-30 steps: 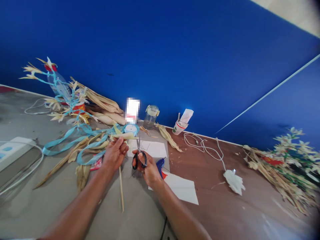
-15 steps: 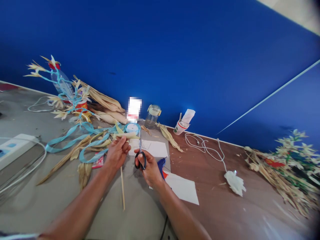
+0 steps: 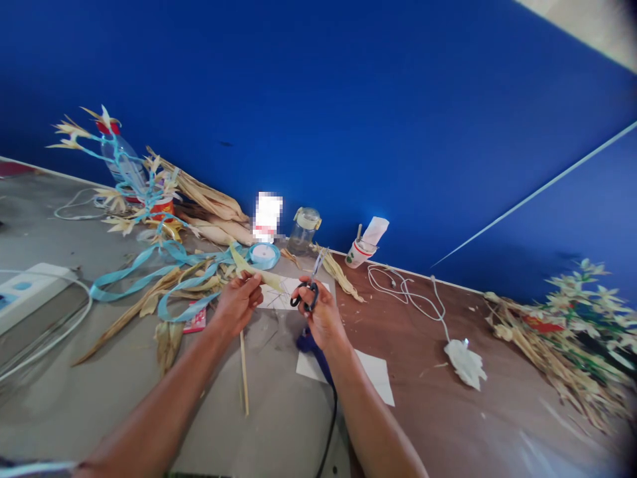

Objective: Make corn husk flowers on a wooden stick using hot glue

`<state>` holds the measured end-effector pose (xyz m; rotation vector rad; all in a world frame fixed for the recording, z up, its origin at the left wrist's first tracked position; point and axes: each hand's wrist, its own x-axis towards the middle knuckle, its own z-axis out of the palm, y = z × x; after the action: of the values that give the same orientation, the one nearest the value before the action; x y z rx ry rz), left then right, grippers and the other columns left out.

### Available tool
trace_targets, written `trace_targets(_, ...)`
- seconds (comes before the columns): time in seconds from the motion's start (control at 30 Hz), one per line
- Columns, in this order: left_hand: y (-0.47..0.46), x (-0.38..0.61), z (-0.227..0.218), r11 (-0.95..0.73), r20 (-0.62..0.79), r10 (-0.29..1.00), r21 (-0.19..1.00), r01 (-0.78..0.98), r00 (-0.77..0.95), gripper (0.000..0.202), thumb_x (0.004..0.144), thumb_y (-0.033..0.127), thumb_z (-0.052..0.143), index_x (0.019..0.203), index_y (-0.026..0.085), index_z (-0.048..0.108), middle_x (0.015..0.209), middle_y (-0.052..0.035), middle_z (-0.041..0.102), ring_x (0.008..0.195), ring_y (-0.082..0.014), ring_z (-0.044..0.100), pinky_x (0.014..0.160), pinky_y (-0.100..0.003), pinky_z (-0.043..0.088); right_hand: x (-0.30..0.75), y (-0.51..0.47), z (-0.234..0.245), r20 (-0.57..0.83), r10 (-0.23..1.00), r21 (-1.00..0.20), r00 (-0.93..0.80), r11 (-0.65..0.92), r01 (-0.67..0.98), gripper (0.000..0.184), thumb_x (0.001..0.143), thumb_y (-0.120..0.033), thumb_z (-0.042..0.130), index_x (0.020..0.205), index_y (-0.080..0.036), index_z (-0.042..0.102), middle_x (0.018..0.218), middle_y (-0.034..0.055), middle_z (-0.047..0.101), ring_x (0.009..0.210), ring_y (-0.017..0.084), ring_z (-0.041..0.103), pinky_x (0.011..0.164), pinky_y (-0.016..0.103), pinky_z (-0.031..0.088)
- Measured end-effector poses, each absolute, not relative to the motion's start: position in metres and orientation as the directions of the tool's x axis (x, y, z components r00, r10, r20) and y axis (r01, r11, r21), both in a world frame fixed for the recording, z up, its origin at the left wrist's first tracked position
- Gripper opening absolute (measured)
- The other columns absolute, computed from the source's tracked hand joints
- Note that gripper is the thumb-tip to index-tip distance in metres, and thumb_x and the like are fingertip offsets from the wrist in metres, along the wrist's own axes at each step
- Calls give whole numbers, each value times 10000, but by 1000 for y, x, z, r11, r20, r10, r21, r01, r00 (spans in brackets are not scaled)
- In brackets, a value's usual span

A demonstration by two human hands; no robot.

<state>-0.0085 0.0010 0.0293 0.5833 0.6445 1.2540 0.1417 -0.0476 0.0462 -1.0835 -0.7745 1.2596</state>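
My left hand (image 3: 237, 302) pinches a pale dried husk strip (image 3: 250, 268) and holds it up over the table, its tip slanting up to the left. My right hand (image 3: 322, 317) is closed in the black handles of a pair of scissors (image 3: 309, 285), whose blades point up and to the right, a little apart from the strip. A white paper sheet (image 3: 283, 296) lies under both hands. A thin wooden stick (image 3: 243, 372) rests on the grey tabletop beneath my left wrist.
Light blue ribbon (image 3: 149, 279) and a ribbon spool (image 3: 263, 255) lie among dried husks at left. A glass jar (image 3: 302, 230), a paper cup (image 3: 359, 252) and a white cable (image 3: 408, 289) sit by the blue wall. A blue glue gun (image 3: 311, 345) lies on paper (image 3: 373, 378). A power strip (image 3: 24, 289) is far left.
My right hand has moved to the right and lifted, swinging the scissors away from the strip. My left hand tilted the husk strip so that it slants upward.
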Motion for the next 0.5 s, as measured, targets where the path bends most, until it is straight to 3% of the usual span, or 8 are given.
trace_targets(0.13,2,-6,23,219,-119,972,776,-592,202,306,637,224,732,681,174,434,449,126,296,336,-6,230,373,-157,220,149,-40,51,-139,974,-963,181,-90,-255,444,593,-286,712,981,-157,539,665,-13,615,472,56,395,400,173,242)
trace_targets(0.23,2,-5,19,211,-113,969,837,-505,218,271,642,258,722,777,167,505,451,108,378,349,-20,292,386,-161,245,147,-32,51,-137,978,-977,157,-107,-184,479,561,-289,723,984,-155,545,669,-15,624,460,59,406,390,177,254)
trace_targets(0.37,2,-3,17,189,-108,971,890,-415,211,317,625,279,718,860,161,540,486,74,479,369,-42,364,388,-170,260,141,-25,48,-169,983,-977,69,-158,-140,440,544,-286,723,942,-161,582,594,-47,577,441,62,410,395,184,261)
trace_targets(0.5,1,-2,20,143,-78,979,922,-359,190,300,612,266,717,850,145,579,461,74,476,352,-41,343,377,-175,244,134,-26,44,-187,981,-976,51,-180,-123,411,538,-263,716,917,-165,589,591,-50,578,474,73,454,436,190,309)
